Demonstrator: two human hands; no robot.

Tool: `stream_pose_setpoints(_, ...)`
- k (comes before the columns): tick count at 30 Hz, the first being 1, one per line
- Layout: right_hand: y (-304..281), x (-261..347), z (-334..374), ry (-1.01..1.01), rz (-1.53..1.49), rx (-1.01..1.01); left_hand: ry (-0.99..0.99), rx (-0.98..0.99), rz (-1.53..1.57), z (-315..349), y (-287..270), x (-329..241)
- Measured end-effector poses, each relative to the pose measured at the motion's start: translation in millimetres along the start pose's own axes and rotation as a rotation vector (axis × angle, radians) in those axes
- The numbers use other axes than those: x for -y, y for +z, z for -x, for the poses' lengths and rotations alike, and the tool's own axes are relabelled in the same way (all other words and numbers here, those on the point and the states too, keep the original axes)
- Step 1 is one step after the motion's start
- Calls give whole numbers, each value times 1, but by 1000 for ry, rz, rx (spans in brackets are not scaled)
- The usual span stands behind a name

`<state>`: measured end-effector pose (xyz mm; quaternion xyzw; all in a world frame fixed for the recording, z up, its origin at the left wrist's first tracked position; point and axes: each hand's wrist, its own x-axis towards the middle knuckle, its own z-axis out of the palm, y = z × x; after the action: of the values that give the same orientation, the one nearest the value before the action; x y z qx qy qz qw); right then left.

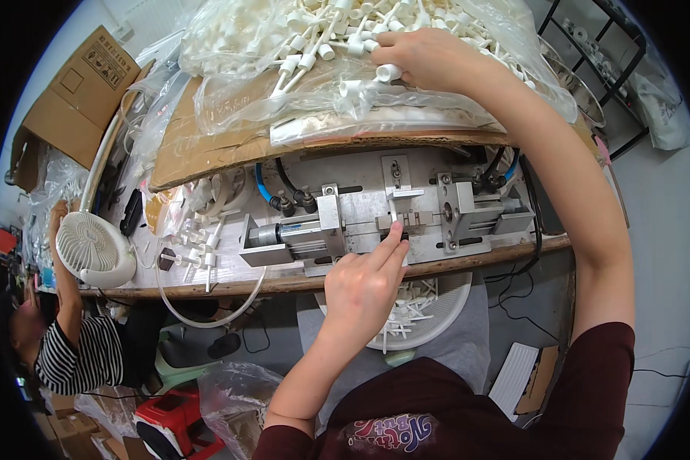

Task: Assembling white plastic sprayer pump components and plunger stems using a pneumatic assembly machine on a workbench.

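Head view: cluttered wooden bench (230,285), cardboard-topped; left hand (364,285) fingertips press into metal jig (383,218), holding nothing visible; right hand (429,57) pinches a white plastic fitting (388,73) from the heap beneath it.

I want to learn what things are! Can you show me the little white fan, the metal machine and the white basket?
white fan (93,247): head view, front grille.
metal machine (360,211): head view, middle plate.
white basket (451,310): head view, right rim.

One view only: a wide fisheye camera worn on the person's head looks steeply down and forward, close over the worn wooden surface (207,287). Both forearms enter from the lower edge. Straight edges bow toward the dark round rim, and floor shows at both sides.
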<state>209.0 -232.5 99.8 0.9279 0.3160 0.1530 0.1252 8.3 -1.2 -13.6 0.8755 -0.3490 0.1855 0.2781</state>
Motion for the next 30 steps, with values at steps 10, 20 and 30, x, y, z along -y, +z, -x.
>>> stream_pose_setpoints(10,-41,-11,32,639,-1039,-480,-28,15,16,0,-1,-1)
stream_pose_setpoints(20,-74,104,105,519,-1581,-455,-119,-318,502,-4,-32,-10)
stream_pose_setpoints(30,-26,175,160,504,-2373,-119,-395,17,1164,-1,-47,-5)
